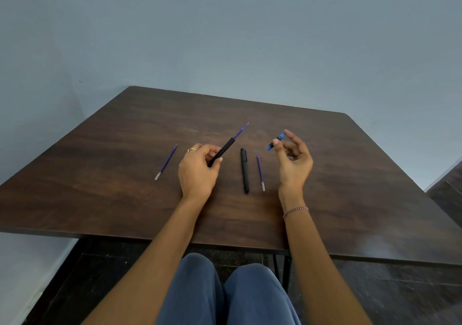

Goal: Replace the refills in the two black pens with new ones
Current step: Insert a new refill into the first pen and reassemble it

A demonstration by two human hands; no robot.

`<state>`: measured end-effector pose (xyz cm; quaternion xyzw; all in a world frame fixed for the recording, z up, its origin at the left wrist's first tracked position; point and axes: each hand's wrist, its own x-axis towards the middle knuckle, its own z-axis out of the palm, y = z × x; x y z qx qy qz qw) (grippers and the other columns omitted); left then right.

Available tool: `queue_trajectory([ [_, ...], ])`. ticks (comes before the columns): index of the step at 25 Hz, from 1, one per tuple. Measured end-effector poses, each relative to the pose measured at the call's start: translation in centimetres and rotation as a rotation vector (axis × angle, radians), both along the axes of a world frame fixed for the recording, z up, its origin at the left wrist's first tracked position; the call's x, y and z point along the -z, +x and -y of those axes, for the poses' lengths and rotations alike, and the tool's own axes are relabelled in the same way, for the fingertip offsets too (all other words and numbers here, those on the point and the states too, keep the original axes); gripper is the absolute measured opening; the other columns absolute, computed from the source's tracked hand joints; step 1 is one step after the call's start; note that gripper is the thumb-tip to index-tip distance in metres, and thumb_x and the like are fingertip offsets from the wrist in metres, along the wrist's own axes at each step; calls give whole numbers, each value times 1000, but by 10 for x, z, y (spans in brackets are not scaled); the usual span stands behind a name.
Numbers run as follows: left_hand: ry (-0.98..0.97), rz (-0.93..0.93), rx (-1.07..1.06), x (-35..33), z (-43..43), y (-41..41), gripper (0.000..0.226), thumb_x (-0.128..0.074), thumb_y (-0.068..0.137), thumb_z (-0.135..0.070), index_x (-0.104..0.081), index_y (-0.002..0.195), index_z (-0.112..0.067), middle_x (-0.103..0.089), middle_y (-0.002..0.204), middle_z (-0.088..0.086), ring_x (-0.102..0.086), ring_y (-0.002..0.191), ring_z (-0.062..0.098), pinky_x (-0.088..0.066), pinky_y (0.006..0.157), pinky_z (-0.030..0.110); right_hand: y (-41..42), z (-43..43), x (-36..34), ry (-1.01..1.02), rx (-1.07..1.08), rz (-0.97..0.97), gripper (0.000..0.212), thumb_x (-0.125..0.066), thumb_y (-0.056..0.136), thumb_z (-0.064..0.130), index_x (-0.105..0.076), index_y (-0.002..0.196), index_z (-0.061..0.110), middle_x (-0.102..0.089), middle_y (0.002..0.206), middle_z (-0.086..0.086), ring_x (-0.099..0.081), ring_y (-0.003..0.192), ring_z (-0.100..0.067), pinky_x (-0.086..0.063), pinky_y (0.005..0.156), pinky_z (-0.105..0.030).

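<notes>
Pens are the matter on this dark wood-grain worktop. One black pen barrel is held in the left hand, the grip closed around its lower half with the thumb across the front; the barrel tilts up and away to the right. A blue refill sticks out of its open far end, tip pointing away from the person. A ring shows on one finger of that hand.

The right hand is raised just above the worktop, palm turned inward, its grip narrow: thumb and forefinger pinch a small blue piece, probably the pen's unscrewed tip section, though it is too small to be sure. A beaded bracelet circles that wrist.

Between the hands, the second black pen lies flat and whole, running roughly front to back. Just to its right, apart from it, lies a loose blue refill, parallel to it. Another loose refill lies slanted to the left of the left hand, near but not touching.

No writing or brand can be read on any pen.
</notes>
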<state>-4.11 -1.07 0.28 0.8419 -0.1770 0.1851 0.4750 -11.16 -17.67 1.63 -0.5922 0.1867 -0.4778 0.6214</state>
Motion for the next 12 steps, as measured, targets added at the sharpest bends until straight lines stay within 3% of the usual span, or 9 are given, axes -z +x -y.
queue_trajectory([
  [3, 43, 30, 38, 0, 0, -2, 20, -76, 75, -16, -71, 92, -24, -59, 84, -12, -55, 73, 3, -33, 61, 10, 1, -1, 1, -30, -4, -4, 27, -78, 77, 18, -67, 98, 31, -72, 80, -3, -55, 68, -5, -45, 66, -16],
  [6, 77, 43, 52, 0, 0, -2, 20, -76, 75, -15, -71, 92, -25, -58, 84, -13, -54, 75, 2, -38, 64, 15, 2, 0, 3, -17, -14, 26, 24, -77, 78, 17, -66, 96, 30, -71, 78, -4, -57, 73, -14, -47, 71, -23],
  [12, 104, 68, 82, 1, 1, -3, 21, -76, 74, -14, -72, 92, -24, -60, 84, -13, -54, 79, 3, -43, 67, 18, 3, 3, 1, 84, -9, 193, 23, -74, 80, 7, -66, 96, 21, -71, 67, 8, -67, 74, -4, -48, 78, -11],
])
